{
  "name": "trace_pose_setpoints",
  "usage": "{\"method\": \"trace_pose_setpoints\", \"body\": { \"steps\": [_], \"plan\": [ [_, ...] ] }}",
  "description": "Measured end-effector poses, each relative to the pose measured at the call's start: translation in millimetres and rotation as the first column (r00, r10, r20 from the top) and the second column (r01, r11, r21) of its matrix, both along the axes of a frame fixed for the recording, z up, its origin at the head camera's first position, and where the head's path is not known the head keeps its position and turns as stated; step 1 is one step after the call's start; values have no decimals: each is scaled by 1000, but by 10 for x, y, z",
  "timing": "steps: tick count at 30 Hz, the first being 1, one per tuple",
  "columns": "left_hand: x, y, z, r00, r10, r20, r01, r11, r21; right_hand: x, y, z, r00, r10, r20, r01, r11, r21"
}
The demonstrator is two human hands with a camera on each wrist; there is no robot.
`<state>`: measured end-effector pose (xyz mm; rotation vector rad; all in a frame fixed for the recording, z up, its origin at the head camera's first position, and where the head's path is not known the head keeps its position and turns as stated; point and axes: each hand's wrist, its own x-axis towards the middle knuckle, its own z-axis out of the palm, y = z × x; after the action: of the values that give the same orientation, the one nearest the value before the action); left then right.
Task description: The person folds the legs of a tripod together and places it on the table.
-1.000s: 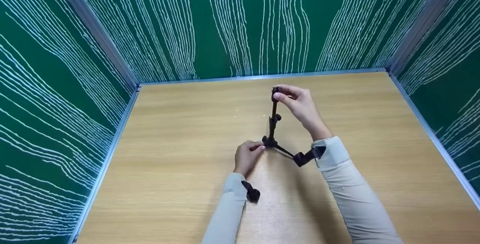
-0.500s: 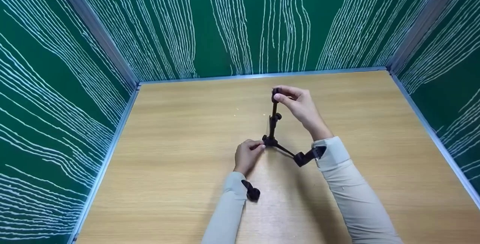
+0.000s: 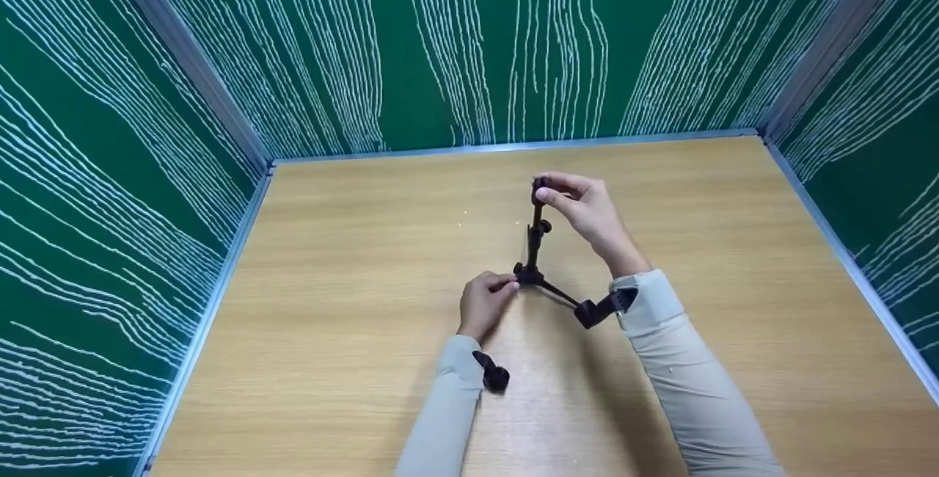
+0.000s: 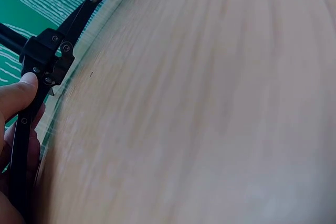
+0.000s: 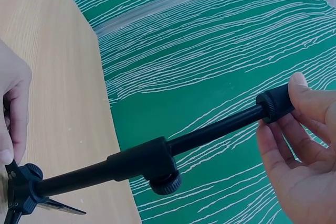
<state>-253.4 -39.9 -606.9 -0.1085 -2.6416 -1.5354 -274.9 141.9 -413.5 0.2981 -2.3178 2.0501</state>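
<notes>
A small black tripod [image 3: 534, 242] stands upright on the wooden table, its legs spread out from a hub [image 4: 39, 53] low on the column. My right hand [image 3: 587, 216] pinches the cylindrical head [image 5: 276, 102] at the column's top between thumb and fingers. Below that grip, a knobbed collar [image 5: 144, 161] sits partway down the column. My left hand [image 3: 486, 304] pinches one leg [image 4: 22, 135] close to the hub, thumb on one side and fingers behind. A second leg [image 3: 559, 295] slants toward the right wrist.
Black camera mounts are strapped at the left cuff [image 3: 493, 374] and the right cuff [image 3: 605, 304]. Tiny pale specks [image 3: 462, 219] lie on the table [image 3: 330, 279]. Green panels [image 3: 411, 44] with white wavy lines enclose the back and sides.
The right hand and the tripod's head have come down very slightly. The left hand keeps its hold on the leg, nearly still.
</notes>
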Motion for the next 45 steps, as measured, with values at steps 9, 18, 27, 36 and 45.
{"method": "trace_pose_setpoints", "body": {
  "steps": [9, 18, 27, 36, 45],
  "plan": [
    [0, 6, 5, 1000, -3, -29, 1, 997, -75, 3, 2, -31, 1000, -2, 8, 2, 1000, 3],
    [0, 15, 13, 999, -6, -45, 4, 998, -57, 4, 3, -81, 1000, -9, 26, 8, 1000, 24],
    [-6, 15, 19, 1000, -2, -13, 1, 999, -45, -3, 4, -128, 1000, -4, 25, 3, 999, 50],
    [-4, 7, 13, 1000, -4, -18, 4, 999, -35, 3, -10, -183, 1000, -14, 27, 12, 999, 47],
    [0, 13, 20, 999, -8, -34, 7, 999, -37, 5, -3, -233, 999, -23, 24, 22, 999, 41]
  ]
}}
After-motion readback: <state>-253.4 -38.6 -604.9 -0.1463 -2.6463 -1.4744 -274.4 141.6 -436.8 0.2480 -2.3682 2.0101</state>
